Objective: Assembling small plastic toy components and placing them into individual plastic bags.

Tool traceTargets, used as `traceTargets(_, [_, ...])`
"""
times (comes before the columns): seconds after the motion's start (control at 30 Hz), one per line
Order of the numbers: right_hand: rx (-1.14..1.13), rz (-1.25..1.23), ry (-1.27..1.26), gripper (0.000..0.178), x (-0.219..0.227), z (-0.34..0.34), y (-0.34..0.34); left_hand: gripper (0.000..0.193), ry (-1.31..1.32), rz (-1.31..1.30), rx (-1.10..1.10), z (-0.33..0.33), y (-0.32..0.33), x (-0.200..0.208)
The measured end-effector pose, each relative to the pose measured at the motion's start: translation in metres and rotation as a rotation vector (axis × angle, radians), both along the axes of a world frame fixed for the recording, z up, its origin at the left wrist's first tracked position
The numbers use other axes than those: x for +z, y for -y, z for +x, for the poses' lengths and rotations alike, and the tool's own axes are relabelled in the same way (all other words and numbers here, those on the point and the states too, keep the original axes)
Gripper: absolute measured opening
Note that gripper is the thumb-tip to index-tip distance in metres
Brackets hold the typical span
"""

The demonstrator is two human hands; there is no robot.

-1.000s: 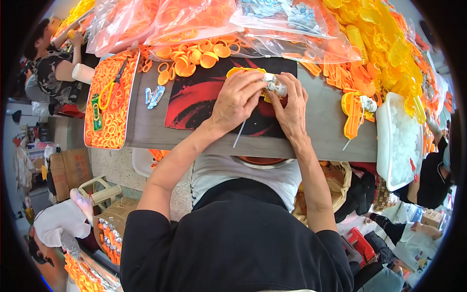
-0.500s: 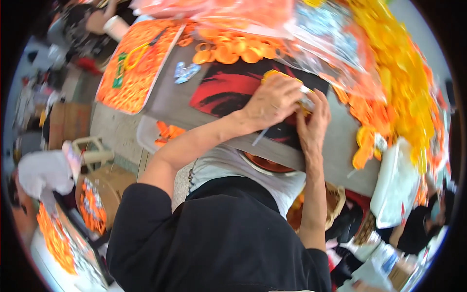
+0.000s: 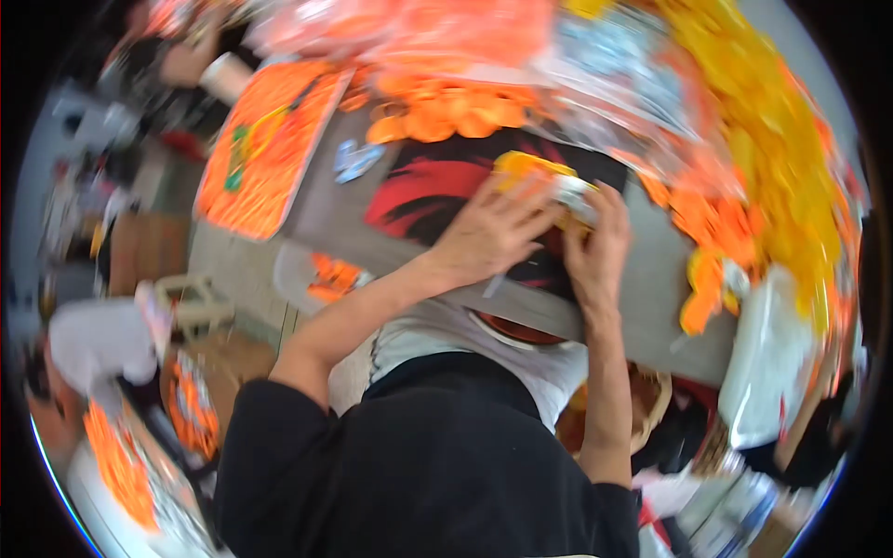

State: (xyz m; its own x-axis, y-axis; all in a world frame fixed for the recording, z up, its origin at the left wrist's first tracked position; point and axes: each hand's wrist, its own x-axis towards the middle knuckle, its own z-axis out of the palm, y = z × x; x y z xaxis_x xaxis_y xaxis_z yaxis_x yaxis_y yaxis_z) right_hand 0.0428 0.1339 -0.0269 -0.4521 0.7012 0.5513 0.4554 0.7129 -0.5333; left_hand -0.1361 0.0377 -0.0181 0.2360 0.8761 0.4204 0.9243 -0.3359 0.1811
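Note:
A yellow-orange plastic piece (image 3: 517, 166) with a silvery-white part lies over the dark mat (image 3: 423, 191) with red patterning. Across its near side rest the stretched, slightly parted fingers of my left hand (image 3: 493, 228), somewhat smeared by motion. My right hand (image 3: 597, 244) grips the silvery end from the right, thumb on the near side and fingers curled round the far side. A thin pale strip (image 3: 494, 285) lies on the mat below my left hand. What my fingers cover of the piece is hidden.
A tray of small orange parts (image 3: 244, 191) stands left, with a blue-white wrapper (image 3: 355, 160) beside it. Round orange pieces (image 3: 456, 110) and clear bags (image 3: 465, 37) line the back. Yellow parts (image 3: 744, 121) heap right, above a white tub (image 3: 767, 363).
My left hand has moved slightly down and left, and its fingers have straightened from a pinch. More of the yellow-orange piece shows. The whole view has shifted a little.

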Motion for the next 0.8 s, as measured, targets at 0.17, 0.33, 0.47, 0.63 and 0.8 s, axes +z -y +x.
traceTargets(0.17, [0.014,-0.150,-0.148,0.046,0.007,-0.003,0.006,0.064,0.013,-0.016,0.022,-0.005,0.005,0.002])
traceTargets(0.33, [-0.117,-0.342,-0.349,0.033,0.014,0.025,-0.029,0.061,0.029,-0.046,0.003,-0.001,0.000,0.004])
traceTargets(0.47, [-0.100,-0.361,-0.040,0.024,0.007,0.036,-0.074,0.061,0.038,-0.028,-0.034,-0.001,-0.004,0.003])
traceTargets(0.63, [-0.095,-0.142,0.175,0.020,0.011,0.019,-0.101,0.060,0.033,-0.051,-0.018,-0.001,-0.005,0.004])
traceTargets(0.8, [-0.150,-0.194,0.061,0.022,0.038,0.050,-0.111,0.061,0.014,-0.050,0.011,-0.002,0.000,0.001])
